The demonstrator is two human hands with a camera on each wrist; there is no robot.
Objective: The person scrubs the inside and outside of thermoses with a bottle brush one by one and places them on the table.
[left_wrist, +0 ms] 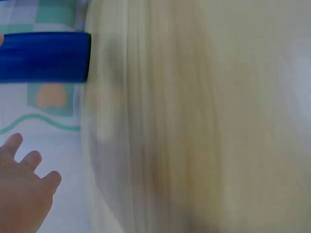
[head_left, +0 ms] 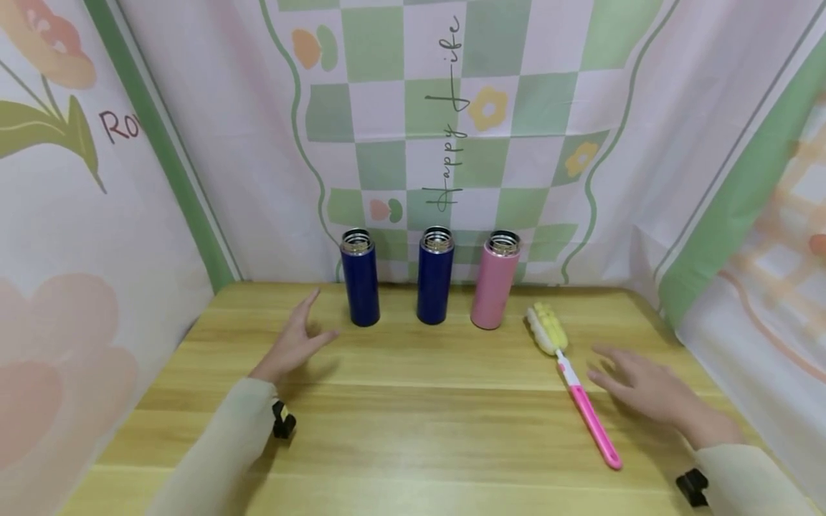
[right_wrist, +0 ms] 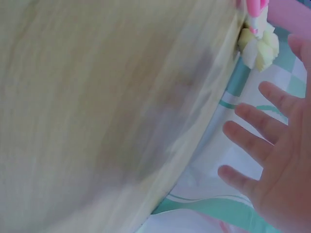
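While both hands hover flat over the bench [head_left: 413,430], neither holds anything. The left hand [head_left: 293,344] spreads its fingers near the left blue bottle [head_left: 360,278]. The right hand [head_left: 652,390], fingers straight, is just beside the pink brush [head_left: 571,376], which lies on the bench.

Two navy flasks [head_left: 360,278]; pink flask [head_left: 494,281]; yellow-headed pink brush [head_left: 573,380]

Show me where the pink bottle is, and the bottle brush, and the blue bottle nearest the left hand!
pink bottle [head_left: 493,290], head view, middle of its body.
bottle brush [head_left: 587,412], head view, on its pink handle.
blue bottle nearest the left hand [head_left: 362,287], head view, middle of its body.
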